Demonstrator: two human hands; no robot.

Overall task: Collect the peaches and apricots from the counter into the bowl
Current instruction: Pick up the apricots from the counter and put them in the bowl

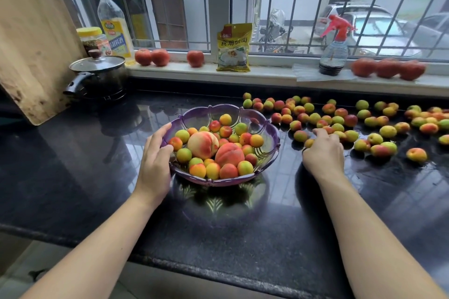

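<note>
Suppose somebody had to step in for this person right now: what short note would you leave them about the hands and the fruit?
Left hand grips the purple bowl at its left rim, steadying it.
Right hand is down among the loose apricots on the black counter, fingers curled over a few; whether it has one gripped is unclear.
Done: two peaches and a good layer of apricots lie in the bowl.
Left: dozens of apricots spread right of the bowl.

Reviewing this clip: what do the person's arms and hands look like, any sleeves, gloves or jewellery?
Both forearms are bare as far up as the frame shows, with no sleeves in view. The left hand and the right hand wear no gloves. No watch, bracelet or ring is visible on either wrist or on the fingers that show.
</note>
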